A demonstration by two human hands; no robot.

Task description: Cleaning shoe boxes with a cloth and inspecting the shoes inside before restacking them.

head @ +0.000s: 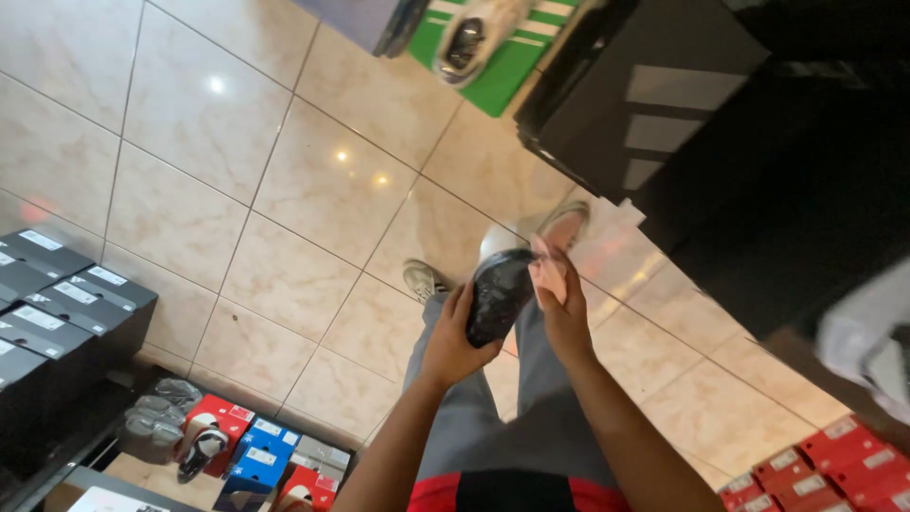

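1. Head view, the hands: the left hand [453, 334] cups a black shoe [500, 292] from below, fingers wrapped round its heel end, so the grip is closed on the shoe. The right hand [561, 305] is closed too, pinching a wad of pale tissue paper [550, 272] against the shoe's upper end. The shoe is in mid-air in front of the person's grey trousers [493, 417], above the tiled floor [284, 190], touching nothing else.

2. Head view, the surroundings: black shoe boxes [57, 303] are stacked along the floor's left edge; blue and red boxes [261, 455] with a loose sandal [201, 450] lie near the bottom-left corner. More red boxes [815, 469] fill the bottom-right corner. A large black box [654, 95] looms at top right, and a white shoe on a green lid [474, 38] lies at the top edge.

3. Doing this step well, as I judge it: keep the left hand steady under the sole so the shoe does not twist, and work the paper with the right fingertips only. Whether the paper sits inside the shoe's opening or only against it cannot be told from here.
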